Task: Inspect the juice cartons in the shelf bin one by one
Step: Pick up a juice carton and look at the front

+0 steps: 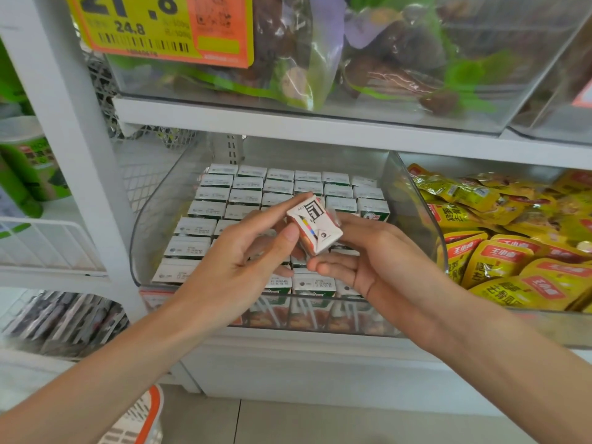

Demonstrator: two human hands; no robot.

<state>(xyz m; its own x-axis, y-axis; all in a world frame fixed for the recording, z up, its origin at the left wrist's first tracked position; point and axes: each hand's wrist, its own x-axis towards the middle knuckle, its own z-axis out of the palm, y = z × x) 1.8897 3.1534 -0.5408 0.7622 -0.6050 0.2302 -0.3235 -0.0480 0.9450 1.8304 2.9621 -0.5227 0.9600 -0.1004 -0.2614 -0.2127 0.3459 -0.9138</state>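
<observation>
A clear plastic shelf bin (416, 206) holds several rows of small juice cartons (243, 197) standing upright, their white tops showing. One juice carton (315, 225) is lifted above the bin and tilted, its white bottom flap with a colour strip turned toward me. My left hand (243, 254) pinches its left side between thumb and forefinger. My right hand (368, 261) holds it from below and behind, palm up with fingers curled under it. The cartons beneath my hands are hidden.
Yellow snack packets (512, 251) fill the bin to the right. Above, a white shelf (288, 123) carries a clear bin of bagged dried goods with a yellow and orange price tag (160, 27). A white upright post (80, 149) stands at the left, with green cups (28, 161) beyond it.
</observation>
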